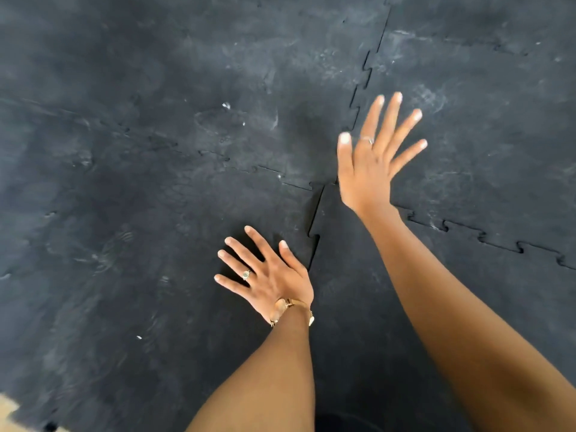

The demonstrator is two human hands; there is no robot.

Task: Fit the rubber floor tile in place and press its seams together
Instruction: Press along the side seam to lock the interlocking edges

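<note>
A black rubber floor tile point(367, 291) lies in front of me, its jigsaw edges meeting the neighbouring tiles. My left hand point(268, 275) rests flat with fingers spread on the tile to the left, just beside the vertical seam point(314, 235), which shows a narrow gap. My right hand point(371, 163) is open with fingers spread, blurred, over the corner where four tiles meet. The seam to the right point(486, 238) runs along the tile's far edge with its teeth visible.
Black interlocking rubber tiles point(156, 151) with pale scuffs cover the floor all round. Another seam point(364, 73) runs away from the corner. A strip of bare light floor point(9, 410) shows at the lower left.
</note>
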